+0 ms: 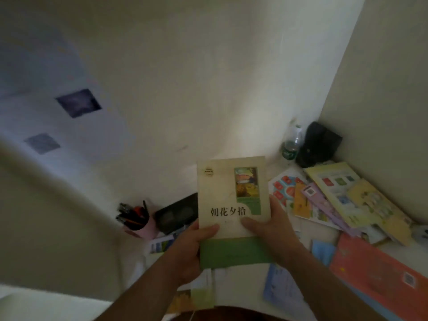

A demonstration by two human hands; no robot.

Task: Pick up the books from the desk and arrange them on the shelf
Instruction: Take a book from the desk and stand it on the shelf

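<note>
The scene is seen through a single wide-angle view, taken from the person's head and directed forward and down over a desk [261, 286] set into a wall corner. The picture is tilted, so that the walls lean and the desk edge runs askew. The nearest things are both forearms, which enter from the bottom edge, and the book [232, 205] raised between the left hand [192, 249] and right hand [271, 225] close before the lens. The far corner, where a water bottle [292, 144] stands, is seen smaller at right. No second view is given, so nothing is shared.
</note>
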